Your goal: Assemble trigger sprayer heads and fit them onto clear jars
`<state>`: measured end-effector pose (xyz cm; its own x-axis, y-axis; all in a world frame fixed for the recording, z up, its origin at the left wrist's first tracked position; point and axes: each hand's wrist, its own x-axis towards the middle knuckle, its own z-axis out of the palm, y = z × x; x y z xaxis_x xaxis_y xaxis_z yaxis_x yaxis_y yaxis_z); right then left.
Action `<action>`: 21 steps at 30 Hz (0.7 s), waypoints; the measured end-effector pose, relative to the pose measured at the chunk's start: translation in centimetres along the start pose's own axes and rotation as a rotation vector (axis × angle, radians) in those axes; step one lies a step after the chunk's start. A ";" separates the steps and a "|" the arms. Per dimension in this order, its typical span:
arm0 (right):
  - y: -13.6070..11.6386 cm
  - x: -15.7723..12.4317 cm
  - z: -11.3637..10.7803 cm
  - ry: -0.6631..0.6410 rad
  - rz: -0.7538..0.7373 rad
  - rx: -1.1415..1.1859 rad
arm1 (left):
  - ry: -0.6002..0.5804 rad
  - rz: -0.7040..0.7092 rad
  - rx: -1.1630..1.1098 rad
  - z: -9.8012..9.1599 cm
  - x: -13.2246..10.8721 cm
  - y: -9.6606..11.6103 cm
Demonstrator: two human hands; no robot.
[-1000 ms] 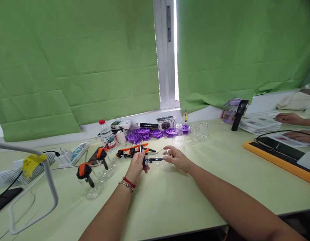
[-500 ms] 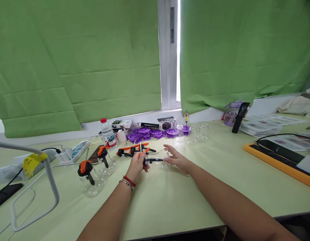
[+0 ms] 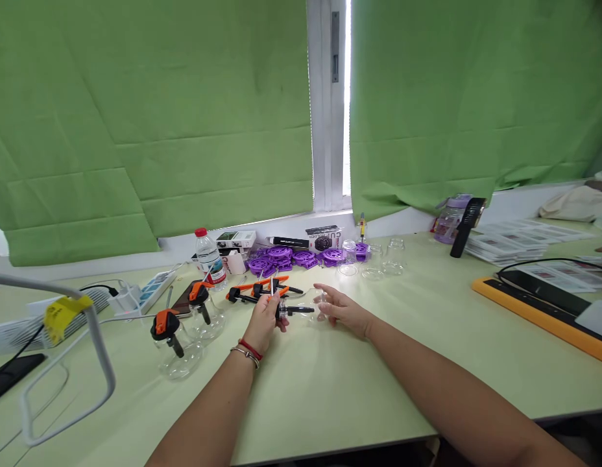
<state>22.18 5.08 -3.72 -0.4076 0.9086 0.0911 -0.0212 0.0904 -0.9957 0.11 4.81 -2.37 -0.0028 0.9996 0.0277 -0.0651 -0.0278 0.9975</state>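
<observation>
Left hand (image 3: 264,318): clamped on the black-and-orange dispenser lid (image 3: 297,310). Right hand (image 3: 346,314): fingers curled on the base end of a clear glass bottle (image 3: 307,301), tipped sideways between the hands, lid tube inside it. Step in hand, as judged: seating the lid in the bottle's neck; whether fully seated, cannot tell. Next move calls for lid and neck kept in line, glass steady. Counts: glass bottles with lids, standing left on the counter (image 3: 369,395), two (image 3: 182,358) (image 3: 207,325); bare glass bottles behind, three (image 3: 348,258) (image 3: 373,264) (image 3: 395,259); spare lids (image 3: 258,290), overlapping, at least two; red-capped water bottle (image 3: 209,256), one.
</observation>
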 end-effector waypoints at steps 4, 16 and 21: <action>0.3 0.4 0.1 0.019 0.064 -0.015 | 0.001 0.023 0.008 0.2 -0.2 0.1; 1.0 1.0 0.1 0.052 0.151 0.100 | -0.009 0.105 0.008 0.4 -0.2 0.1; 0.4 0.2 -0.1 0.019 0.071 0.155 | 0.020 0.094 -0.005 -0.1 0.0 0.1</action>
<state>22.15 5.32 -4.11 -0.3956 0.9182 0.0189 -0.1342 -0.0375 -0.9902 0.02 4.80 -2.24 -0.0290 0.9923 0.1203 -0.0684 -0.1220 0.9902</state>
